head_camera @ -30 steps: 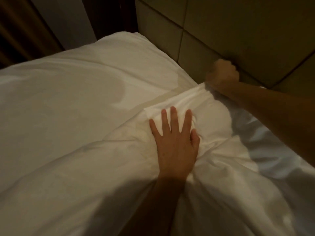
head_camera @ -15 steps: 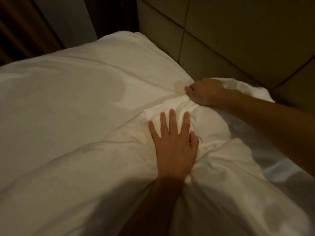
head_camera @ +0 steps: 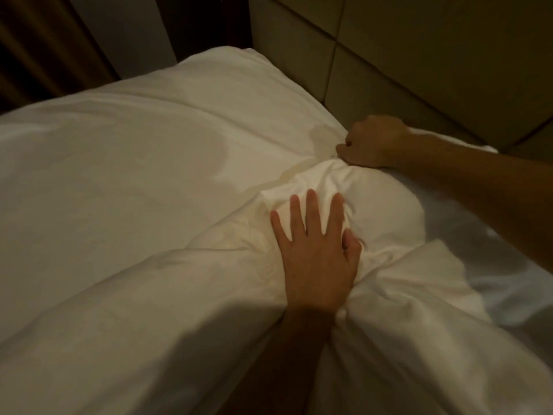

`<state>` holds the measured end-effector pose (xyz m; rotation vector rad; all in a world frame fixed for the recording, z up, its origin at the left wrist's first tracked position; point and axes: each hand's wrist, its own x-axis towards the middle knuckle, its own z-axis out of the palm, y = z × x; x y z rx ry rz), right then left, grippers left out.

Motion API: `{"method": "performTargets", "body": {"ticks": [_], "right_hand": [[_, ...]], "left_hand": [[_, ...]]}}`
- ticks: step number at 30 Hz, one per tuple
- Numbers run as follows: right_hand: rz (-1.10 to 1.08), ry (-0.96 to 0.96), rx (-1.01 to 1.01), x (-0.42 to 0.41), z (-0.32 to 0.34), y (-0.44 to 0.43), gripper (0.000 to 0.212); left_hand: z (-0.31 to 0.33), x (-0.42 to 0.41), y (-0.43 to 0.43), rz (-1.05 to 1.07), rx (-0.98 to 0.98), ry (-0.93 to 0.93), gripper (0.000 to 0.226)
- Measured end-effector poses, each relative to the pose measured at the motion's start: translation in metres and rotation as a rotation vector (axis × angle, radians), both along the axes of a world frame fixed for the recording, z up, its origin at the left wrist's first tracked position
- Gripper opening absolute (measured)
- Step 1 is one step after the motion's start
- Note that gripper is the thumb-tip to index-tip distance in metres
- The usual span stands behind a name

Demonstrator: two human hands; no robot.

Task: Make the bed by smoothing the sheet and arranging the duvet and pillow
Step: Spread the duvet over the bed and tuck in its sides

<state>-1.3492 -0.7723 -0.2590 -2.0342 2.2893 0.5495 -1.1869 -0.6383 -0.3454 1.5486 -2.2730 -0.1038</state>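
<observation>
A white duvet (head_camera: 134, 205) covers most of the bed and bunches into folds near the headboard. My left hand (head_camera: 317, 250) lies flat on the bunched part, fingers spread, thumb tucked against a fold. My right hand (head_camera: 371, 142) is closed in a fist on the duvet's top edge, just beyond the left hand and close to the headboard. To the right of the bunched duvet the white sheet (head_camera: 484, 244) lies bare, partly shadowed by my right forearm. I cannot make out a pillow.
A padded panel headboard (head_camera: 419, 55) runs along the far right side of the bed. A dark gap and a wall (head_camera: 134, 25) lie beyond the bed's far corner. The room is dim.
My right hand came down from against the headboard onto the duvet's top edge and closed on it. My left hand stayed pressed on the same spot.
</observation>
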Motion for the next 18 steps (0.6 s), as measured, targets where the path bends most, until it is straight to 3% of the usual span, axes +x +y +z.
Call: {"method": "performTargets", "body": {"ticks": [2, 5, 7, 11, 14, 16, 18], "right_hand": [[-0.135, -0.209, 0.069, -0.016, 0.006, 0.002, 0.068], [-0.214, -0.183, 0.202, -0.025, 0.010, 0.015, 0.079], [-0.165, -0.089, 0.066, -0.023, 0.010, 0.020, 0.074], [0.113, 0.153, -0.392, -0.016, 0.014, 0.027, 0.052], [0.100, 0.297, -0.395, -0.024, 0.027, 0.024, 0.033], [0.157, 0.288, -0.387, -0.017, 0.029, 0.027, 0.040], [0.375, 0.074, -0.529, 0.000, 0.014, 0.040, 0.030]], "left_hand": [[0.000, 0.000, 0.000, -0.007, -0.003, -0.006, 0.055], [0.001, 0.000, 0.001, -0.005, -0.002, -0.028, 0.056], [0.002, 0.001, 0.002, -0.008, 0.010, -0.035, 0.056], [0.003, 0.001, 0.002, 0.003, -0.004, -0.039, 0.056], [0.002, 0.001, 0.002, 0.008, 0.006, -0.058, 0.056], [-0.001, -0.001, -0.002, 0.025, 0.013, -0.058, 0.056], [-0.003, 0.000, -0.002, 0.031, 0.005, -0.065, 0.055]]}}
